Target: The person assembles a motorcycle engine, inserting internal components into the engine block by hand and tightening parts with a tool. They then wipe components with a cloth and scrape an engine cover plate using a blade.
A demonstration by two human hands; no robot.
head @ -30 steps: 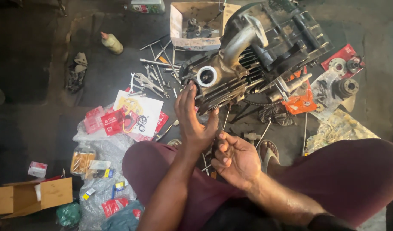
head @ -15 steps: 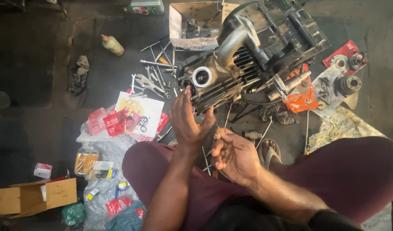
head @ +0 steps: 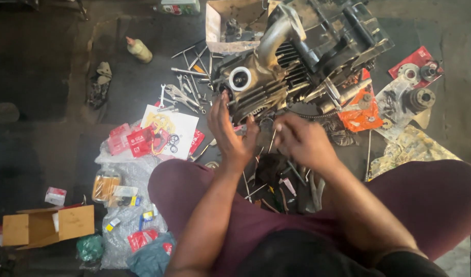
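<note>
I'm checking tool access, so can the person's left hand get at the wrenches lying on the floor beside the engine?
Probably yes: the left hand is raised open by the engine, and the wrenches lie uncovered on the floor, nothing between.

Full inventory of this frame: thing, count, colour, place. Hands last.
engine block: 1, grey metal with fins, top centre on the floor
cardboard box: 1, tan, open, behind the engine
wrenches and rods: many, steel, left of the engine
plastic bottle: 1, pale with red tip, upper left
gasket sheet: 1, white, by red packets
red packets: several, left centre
orange bag: 1, right of the engine
round metal parts: a few, grey, far right
small cardboard box: 1, brown, lower left
clear plastic bag: 1, holds small packets, lower left
left hand: open, beside the engine
right hand: fingers curled, blurred, contents unclear
</note>
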